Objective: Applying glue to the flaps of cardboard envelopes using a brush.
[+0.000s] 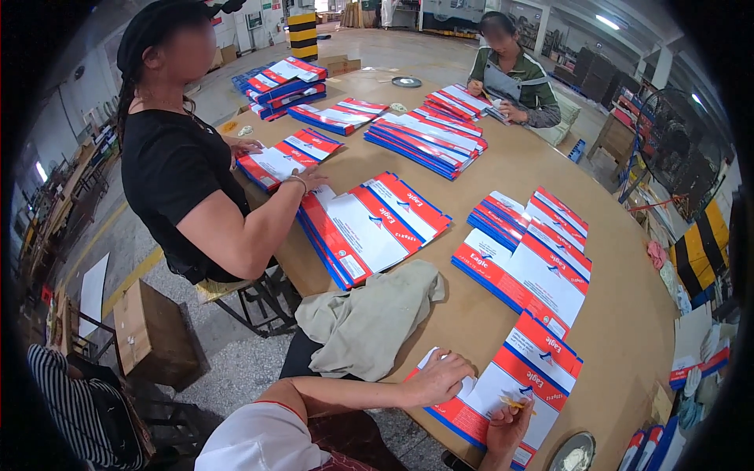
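A white sleeve [259,439] sits nearest, left of the printed carton [543,378]; the carton lies on the table [624,345] beneath both hands, long axis pointing away; left grip [441,380] curls over its left flap, hold unclear; right grip [508,429], nearer its middle, pinches a yellow strip [513,403].

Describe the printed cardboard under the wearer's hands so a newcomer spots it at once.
On the big brown table, go to the near edge, bottom of the picture. There lies red, white and blue printed cardboard, left of a round dish. Unlike the similar pile beyond it, it has the wearer's left hand and right hand over it.
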Tool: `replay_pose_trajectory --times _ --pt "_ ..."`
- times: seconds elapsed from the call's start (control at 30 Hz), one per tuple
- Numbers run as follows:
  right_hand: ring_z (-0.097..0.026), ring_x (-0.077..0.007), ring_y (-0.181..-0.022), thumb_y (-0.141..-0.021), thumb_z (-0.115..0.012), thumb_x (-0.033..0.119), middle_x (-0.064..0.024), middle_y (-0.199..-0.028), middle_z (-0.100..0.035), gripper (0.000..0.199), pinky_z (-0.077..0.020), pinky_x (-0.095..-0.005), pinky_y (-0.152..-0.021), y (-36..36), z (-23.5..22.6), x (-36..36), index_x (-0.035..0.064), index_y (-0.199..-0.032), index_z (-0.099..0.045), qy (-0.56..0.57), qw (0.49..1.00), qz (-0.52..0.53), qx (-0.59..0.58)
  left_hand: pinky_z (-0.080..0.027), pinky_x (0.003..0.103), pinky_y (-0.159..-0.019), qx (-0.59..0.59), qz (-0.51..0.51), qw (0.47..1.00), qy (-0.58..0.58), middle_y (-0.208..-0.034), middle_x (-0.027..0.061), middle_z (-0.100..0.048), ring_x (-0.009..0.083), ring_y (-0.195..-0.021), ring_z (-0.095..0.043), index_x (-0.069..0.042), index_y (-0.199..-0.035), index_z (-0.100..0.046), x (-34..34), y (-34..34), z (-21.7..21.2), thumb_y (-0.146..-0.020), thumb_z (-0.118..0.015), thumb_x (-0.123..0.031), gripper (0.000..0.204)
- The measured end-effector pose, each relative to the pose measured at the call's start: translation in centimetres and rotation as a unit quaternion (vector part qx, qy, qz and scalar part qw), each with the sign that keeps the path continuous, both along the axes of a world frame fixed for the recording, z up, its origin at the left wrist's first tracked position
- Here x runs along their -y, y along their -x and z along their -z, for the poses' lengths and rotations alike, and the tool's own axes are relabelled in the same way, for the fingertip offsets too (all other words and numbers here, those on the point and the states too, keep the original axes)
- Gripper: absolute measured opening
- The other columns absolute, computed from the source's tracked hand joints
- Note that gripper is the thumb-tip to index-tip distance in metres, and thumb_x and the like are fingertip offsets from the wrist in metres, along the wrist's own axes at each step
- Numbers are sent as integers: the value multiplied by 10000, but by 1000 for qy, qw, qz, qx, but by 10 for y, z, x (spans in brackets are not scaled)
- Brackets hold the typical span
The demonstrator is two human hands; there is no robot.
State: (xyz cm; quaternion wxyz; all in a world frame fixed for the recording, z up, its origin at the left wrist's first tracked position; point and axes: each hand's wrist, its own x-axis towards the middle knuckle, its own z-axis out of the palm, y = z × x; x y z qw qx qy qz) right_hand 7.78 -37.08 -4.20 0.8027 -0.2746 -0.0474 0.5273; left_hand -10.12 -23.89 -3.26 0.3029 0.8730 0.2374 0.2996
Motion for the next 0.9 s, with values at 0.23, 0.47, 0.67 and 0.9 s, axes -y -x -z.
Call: replay_pose_trajectory --times 0.23,0.47,0.67,0.9 --pt "-470 -61 -551 -955 -415 349 11 -679 -526 291 -437 -226 -534 -3 1 1 103 -961 -569 9 1000 13 12 -286 402 -891 0 7 1000 9 -971 60 -537 219 -997 -475 -98 -962 -519 0 -3 0 -696 -500 32 297" --pt "-447 -57 -545 -955 -412 357 15 -673 -517 297 -426 -217 -533 -2 -2 0 103 -955 -567 6 1000 5 13 -273 409 -921 -11 9 1000 15 -941 68 -527 229 -981 -482 -106 -1005 -539 -1 -2 -1 -742 -528 -4 282" --pt "-447 -56 -543 -956 -410 354 15 -679 -518 296 -418 -212 -531 -3 2 0 101 -948 -564 1 1000 2 9 -268 420 -924 -3 1 1000 5 -950 70 -522 231 -988 -482 -116 -998 -538 -1 -2 1 -739 -528 -5 282" --pt "-446 -58 -554 -958 -409 345 20 -685 -508 290 -426 -213 -545 -3 0 2 102 -972 -567 5 1000 4 16 -274 409 -914 -4 1 1000 2 -928 66 -526 225 -976 -491 -117 -988 -541 0 -5 1 -735 -527 -8 276"
